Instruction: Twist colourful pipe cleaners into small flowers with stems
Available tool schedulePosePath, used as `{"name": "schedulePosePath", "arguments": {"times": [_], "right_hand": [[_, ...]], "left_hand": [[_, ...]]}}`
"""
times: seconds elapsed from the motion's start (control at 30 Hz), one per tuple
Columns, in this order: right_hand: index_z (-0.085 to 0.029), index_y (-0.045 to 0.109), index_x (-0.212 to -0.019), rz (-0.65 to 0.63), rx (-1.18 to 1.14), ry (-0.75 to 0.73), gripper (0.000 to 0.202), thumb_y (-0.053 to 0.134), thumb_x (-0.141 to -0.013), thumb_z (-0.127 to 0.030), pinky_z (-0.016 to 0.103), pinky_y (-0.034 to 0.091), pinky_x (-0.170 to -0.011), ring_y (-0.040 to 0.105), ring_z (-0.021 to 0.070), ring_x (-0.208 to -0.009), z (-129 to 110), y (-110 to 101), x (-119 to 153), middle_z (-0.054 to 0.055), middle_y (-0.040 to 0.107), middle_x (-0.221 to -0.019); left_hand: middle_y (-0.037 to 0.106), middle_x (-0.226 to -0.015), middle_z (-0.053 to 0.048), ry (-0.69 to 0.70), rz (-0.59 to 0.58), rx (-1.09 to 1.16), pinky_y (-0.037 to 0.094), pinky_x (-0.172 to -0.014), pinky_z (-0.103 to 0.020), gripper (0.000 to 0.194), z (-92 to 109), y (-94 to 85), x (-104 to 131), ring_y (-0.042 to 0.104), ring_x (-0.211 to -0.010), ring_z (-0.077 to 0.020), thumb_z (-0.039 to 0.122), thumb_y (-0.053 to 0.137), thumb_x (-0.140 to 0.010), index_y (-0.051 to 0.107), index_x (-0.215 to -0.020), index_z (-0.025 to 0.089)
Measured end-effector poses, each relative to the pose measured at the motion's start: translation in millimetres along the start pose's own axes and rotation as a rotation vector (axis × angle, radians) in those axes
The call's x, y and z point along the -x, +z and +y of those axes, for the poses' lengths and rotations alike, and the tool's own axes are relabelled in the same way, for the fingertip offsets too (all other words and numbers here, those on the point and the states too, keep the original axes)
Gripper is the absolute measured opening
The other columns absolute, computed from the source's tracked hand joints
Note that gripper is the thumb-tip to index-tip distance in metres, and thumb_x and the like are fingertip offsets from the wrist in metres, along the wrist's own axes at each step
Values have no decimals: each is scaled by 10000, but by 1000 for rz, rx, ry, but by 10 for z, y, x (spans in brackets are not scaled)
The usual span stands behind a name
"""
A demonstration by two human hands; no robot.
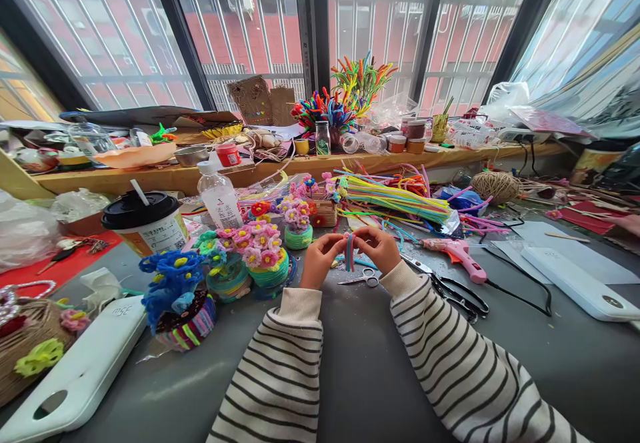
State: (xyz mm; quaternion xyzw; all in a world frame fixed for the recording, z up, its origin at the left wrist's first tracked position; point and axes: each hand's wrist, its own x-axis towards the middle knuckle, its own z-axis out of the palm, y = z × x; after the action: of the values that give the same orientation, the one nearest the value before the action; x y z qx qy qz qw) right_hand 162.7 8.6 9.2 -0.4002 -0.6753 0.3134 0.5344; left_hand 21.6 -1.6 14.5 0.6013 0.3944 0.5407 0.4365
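Note:
Between the fingertips of my left hand (pixel 323 259) and my right hand (pixel 379 248) hangs a short bunch of pink and blue pipe cleaners (pixel 349 256). Both hands pinch it near its top, and its lower ends point down toward the table. Small silver scissors (pixel 367 278) lie just beneath the hands. To the right of my right hand are black-handled shears (pixel 459 291) and a pink hot glue gun (pixel 463 258). Left of my left hand stands a green pot (pixel 269 271) filled with pink pipe-cleaner flowers (pixel 257 243).
A blue-flowered pot (pixel 185 323), a lidded cup (pixel 147 223) and a plastic bottle (pixel 220 196) stand at left. Behind the hands lies a bundle of long pipe cleaners (pixel 395 199). White devices lie at left (pixel 93 366) and right (pixel 575 283). The glue gun's black cord (pixel 525 299) loops over the table.

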Motion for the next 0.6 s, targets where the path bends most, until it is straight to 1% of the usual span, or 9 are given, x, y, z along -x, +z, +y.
{"name": "schedulePosePath", "arguments": {"times": [0.13, 0.3, 0.43, 0.6], "right_hand": [[-152, 571, -763, 5, 20, -13, 241, 512, -678, -369, 238, 486, -500, 563, 131, -585, -2, -5, 4, 47, 595, -718], [-163, 569, -780, -26, 29, -34, 223, 509, -683, -354, 246, 491, -529, 563, 136, -618, -17, 5, 13, 43, 595, -725], [-167, 568, -784, -24, 42, -39, 223, 507, -683, -356, 249, 493, -541, 565, 140, -633, -31, 3, 15, 42, 597, -730], [-168, 569, -776, 1, 71, -45, 200, 503, -687, -334, 243, 489, -538, 566, 137, -627, -50, -15, 12, 42, 596, -729]], "left_hand": [[585, -668, -11, 14, 7, -18, 430, -608, -231, 223, -11, -7, 4, 536, -627, -122, 340, 576, -598, 572, -707, 145], [569, -639, -5, 10, 1, -76, 419, -587, -221, 215, -13, -14, 6, 526, -607, -117, 342, 582, -590, 559, -682, 149], [566, -656, 0, 9, -11, -53, 418, -609, -223, 217, -8, -14, 4, 526, -626, -116, 348, 577, -597, 548, -695, 156], [558, -663, -2, -17, -54, -10, 420, -608, -231, 229, -4, -6, -3, 524, -629, -118, 347, 570, -605, 533, -717, 150]]}}
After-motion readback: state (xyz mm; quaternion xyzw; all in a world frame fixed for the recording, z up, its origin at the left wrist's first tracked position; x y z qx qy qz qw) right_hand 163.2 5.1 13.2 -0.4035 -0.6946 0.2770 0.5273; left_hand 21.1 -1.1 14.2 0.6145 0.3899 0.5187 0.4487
